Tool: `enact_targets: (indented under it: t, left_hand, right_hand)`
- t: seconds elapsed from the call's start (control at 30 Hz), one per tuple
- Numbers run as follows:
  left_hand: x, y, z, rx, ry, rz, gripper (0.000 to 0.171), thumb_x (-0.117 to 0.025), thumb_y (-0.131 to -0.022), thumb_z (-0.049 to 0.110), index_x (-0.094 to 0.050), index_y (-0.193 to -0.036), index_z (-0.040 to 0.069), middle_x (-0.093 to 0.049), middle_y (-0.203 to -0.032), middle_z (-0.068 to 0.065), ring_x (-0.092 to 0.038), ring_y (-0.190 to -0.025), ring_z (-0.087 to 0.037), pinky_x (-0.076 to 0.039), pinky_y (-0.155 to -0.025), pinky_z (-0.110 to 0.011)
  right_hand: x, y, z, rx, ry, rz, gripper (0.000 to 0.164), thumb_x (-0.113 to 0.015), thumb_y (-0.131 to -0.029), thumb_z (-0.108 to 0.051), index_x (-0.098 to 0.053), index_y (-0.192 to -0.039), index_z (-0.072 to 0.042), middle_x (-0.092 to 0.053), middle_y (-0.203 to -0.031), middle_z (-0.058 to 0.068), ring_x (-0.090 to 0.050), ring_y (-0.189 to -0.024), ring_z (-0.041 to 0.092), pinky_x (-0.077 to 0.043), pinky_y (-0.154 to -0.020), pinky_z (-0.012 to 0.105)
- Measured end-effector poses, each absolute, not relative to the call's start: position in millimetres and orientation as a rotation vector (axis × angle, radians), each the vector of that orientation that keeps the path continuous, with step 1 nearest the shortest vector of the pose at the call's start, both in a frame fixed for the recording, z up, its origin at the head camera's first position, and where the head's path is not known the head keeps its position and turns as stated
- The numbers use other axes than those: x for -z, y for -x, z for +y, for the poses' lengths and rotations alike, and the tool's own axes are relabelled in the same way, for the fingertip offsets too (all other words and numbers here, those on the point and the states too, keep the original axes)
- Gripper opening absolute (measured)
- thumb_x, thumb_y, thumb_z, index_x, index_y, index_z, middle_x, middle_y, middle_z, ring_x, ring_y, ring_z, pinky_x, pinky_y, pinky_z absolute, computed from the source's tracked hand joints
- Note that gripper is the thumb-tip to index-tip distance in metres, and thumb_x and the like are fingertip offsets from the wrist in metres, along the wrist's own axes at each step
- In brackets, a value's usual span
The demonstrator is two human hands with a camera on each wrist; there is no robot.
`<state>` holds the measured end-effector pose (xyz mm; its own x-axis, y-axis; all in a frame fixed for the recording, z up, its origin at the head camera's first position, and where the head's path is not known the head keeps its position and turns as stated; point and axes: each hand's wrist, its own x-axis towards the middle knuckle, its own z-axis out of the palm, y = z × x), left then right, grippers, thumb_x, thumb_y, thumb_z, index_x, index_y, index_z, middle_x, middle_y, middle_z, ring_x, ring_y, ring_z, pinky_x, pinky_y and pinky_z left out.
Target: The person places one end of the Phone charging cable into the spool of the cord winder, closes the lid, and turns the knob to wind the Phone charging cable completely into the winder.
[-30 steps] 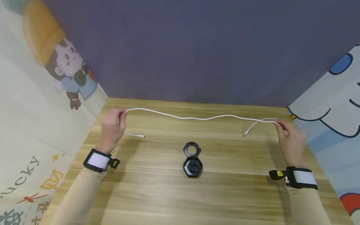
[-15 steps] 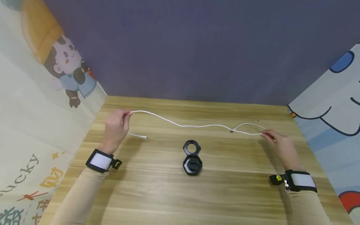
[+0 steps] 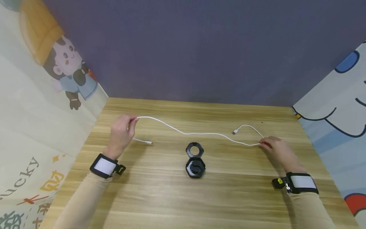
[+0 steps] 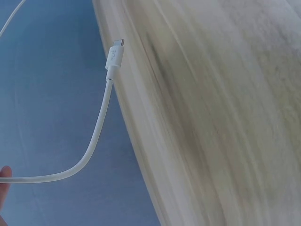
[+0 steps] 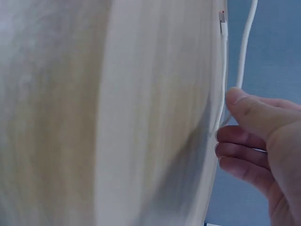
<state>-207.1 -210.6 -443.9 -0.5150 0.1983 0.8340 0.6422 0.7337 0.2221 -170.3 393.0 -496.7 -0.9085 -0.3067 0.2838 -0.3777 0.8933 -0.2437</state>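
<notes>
A thin white charging cable (image 3: 197, 133) spans between both hands in a shallow wave above the table. My left hand (image 3: 121, 132) pinches it near one end, and a short tail with a slim plug (image 4: 114, 57) sticks out past the fingers. At the other end my right hand (image 3: 281, 152) pinches the cable between thumb and fingers, low over the wood. From there the free end curves back to the left, its metal-tipped plug (image 3: 235, 131) near the tabletop. Between the hands lies a black hexagonal case (image 3: 195, 168) with its ring-shaped lid (image 3: 195, 150) folded back.
The wood-grain table (image 3: 171, 203) ends at a dark blue-grey wall (image 3: 200, 54) behind. Cartoon-printed cloths hang at the left (image 3: 37, 127) and right (image 3: 337, 127). Each wrist wears a black strap with a small camera.
My right hand has moved left and towards me, lowering its end of the cable; the free plug swung left. The left hand shifted slightly right and nearer. The cable sags more.
</notes>
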Motion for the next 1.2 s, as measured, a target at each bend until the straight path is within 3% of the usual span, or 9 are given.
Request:
enact_targets:
  t: [0.17, 0.47, 0.8, 1.0, 1.2]
  left_hand:
    - [447, 208, -209, 0.673, 0.650, -2.079, 0.005, -0.071, -0.092, -0.007, -0.067, -0.095, -0.008, -0.068, -0.084, -0.021, -0.064, -0.070, -0.034, -0.057, -0.061, -0.043]
    - [448, 207, -210, 0.688, 0.639, -2.078, 0.006, -0.069, -0.095, -0.002, -0.068, -0.096, -0.008, -0.069, -0.085, -0.021, -0.065, -0.070, -0.033, -0.057, -0.060, -0.042]
    - [448, 206, -209, 0.680, 0.652, -2.074, 0.006, -0.071, -0.093, -0.003, -0.068, -0.096, -0.007, -0.069, -0.084, -0.020, -0.064, -0.068, -0.032, -0.057, -0.058, -0.040]
    - [446, 204, -203, 0.678, 0.673, -2.073, 0.008, -0.073, -0.090, -0.005, -0.068, -0.096, -0.007, -0.068, -0.081, -0.019, -0.062, -0.066, -0.030, -0.056, -0.058, -0.040]
    - [446, 203, -191, 0.660, 0.723, -2.067, 0.007, -0.071, -0.093, -0.002, -0.067, -0.097, -0.007, -0.067, -0.080, -0.017, -0.061, -0.065, -0.028, -0.054, -0.056, -0.037]
  right_hand:
    - [503, 170, 392, -0.463, -0.501, -2.857, 0.007, -0.080, -0.089, -0.007, -0.076, -0.095, -0.006, -0.071, -0.087, 0.005, -0.065, -0.078, 0.023, -0.054, -0.066, 0.046]
    - [505, 171, 391, -0.474, -0.535, -2.820, 0.013, -0.082, -0.084, 0.000, -0.078, -0.097, -0.002, -0.071, -0.087, 0.008, -0.066, -0.077, 0.026, -0.055, -0.065, 0.046]
    - [489, 169, 379, -0.462, -0.554, -2.838, 0.032, -0.074, -0.089, 0.007, -0.070, -0.120, 0.002, -0.068, -0.098, 0.016, -0.063, -0.080, 0.028, -0.055, -0.067, 0.048]
    - [471, 173, 341, -0.479, -0.696, -2.666, 0.038, -0.077, -0.086, 0.008, -0.068, -0.123, 0.003, -0.066, -0.105, 0.019, -0.065, -0.091, 0.036, -0.056, -0.074, 0.053]
    - [453, 177, 291, -0.598, -0.727, -2.600, 0.039, -0.074, -0.093, 0.001, -0.064, -0.130, 0.003, -0.066, -0.120, 0.021, -0.063, -0.110, 0.040, -0.054, -0.092, 0.056]
